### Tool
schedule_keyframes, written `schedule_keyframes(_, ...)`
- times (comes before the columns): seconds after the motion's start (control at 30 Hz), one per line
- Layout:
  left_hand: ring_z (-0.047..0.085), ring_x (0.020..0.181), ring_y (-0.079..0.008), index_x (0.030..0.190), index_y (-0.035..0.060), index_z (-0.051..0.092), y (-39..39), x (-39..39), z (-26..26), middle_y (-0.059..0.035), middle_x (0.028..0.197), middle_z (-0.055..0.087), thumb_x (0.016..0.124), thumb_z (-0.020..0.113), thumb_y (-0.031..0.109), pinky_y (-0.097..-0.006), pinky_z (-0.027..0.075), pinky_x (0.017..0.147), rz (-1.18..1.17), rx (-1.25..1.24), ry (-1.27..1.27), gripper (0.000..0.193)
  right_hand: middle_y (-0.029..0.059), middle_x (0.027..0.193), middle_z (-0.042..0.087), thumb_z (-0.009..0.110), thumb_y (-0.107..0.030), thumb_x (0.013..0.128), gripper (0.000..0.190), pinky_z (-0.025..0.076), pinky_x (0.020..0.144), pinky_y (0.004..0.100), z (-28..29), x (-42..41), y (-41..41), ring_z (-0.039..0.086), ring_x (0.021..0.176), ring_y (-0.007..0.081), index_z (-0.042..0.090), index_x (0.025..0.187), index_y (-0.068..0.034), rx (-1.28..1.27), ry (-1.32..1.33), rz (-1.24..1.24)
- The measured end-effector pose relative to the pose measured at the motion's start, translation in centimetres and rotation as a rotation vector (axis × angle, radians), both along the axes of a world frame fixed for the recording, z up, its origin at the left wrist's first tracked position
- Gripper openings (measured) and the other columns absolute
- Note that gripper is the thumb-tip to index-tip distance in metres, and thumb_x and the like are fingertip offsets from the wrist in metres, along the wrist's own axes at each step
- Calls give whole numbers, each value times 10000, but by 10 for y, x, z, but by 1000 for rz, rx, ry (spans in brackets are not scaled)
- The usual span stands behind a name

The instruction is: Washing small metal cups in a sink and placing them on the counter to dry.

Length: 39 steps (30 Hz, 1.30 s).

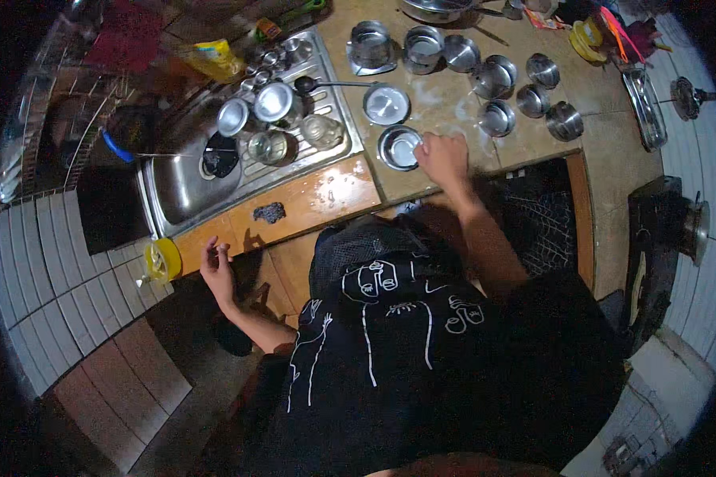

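My right hand (446, 160) has its fingers closed on the right rim of a small stainless steel bowl (397, 156), which sits on the tiled counter. Directly behind that bowl is a shallow steel dish (386, 105), with the handle of a black ladle (305, 84) reaching to its edge. My left hand (217, 265) is held in the air before the wooden front ledge (230, 231), fingers apart and nothing in them. On this ledge lies a dark scouring pad (269, 213), near scattered water drops.
Glass jars (322, 132) and lidded steel canisters (277, 102) crowd the drainboard of the steel sink (185, 189). Several steel bowls (496, 118) and pots (423, 49) stand across the counter. A yellow round container (163, 260) rests at the ledge's left end. A gas stove (650, 238) is at right.
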<state>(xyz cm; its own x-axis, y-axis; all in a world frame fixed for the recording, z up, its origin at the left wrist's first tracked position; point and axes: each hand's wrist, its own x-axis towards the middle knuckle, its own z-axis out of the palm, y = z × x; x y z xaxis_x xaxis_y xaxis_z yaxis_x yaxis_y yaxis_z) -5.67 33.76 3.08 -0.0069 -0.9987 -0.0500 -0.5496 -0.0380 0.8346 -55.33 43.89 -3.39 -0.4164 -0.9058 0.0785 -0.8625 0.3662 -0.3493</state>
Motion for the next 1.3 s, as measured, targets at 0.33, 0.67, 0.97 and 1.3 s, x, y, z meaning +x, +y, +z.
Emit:
schedule_keyframes(0.33, 556, 734, -113, 1122, 19, 616, -75, 86, -5, -45, 836, 629, 925, 596, 155, -271, 449, 670, -107, -77, -149, 240, 202, 731, 641, 598, -217, 802, 185, 432, 734, 471, 21, 31, -17, 611, 702, 387, 593, 809, -33, 17, 128, -70)
schedule_keyframes(0.67, 530, 730, -68, 919, -16, 643, -141, 149, 16, -21, 753, 628, 915, 592, 147, -258, 437, 628, -299, 54, -45, 170, 168, 708, 573, 556, -154, 872, 164, 441, 608, 414, 66, 128, 2, 548, 630, 324, 595, 876, 5, -338, 234, -442)
schedule_keyframes(0.97, 626, 975, -177, 1226, 42, 540, -192, 123, -2, -107, 1038, 658, 966, 516, 363, -317, 493, 843, -465, 274, 510, 414, 18, 684, 519, 538, -96, 866, 117, 387, 557, 282, 91, 321, -175, 450, 641, 101, 524, 827, 13, -403, -596, 22)
schedule_keyframes(1.3, 687, 752, -229, 1172, 7, 479, -287, 81, -21, -155, 918, 627, 1011, 319, 451, -278, 540, 626, -251, 527, 866, 498, 207, 655, 552, 603, -218, 816, 279, 413, 582, 436, 4, 401, -363, 544, 616, 347, 503, 702, 16, -261, -557, 193)
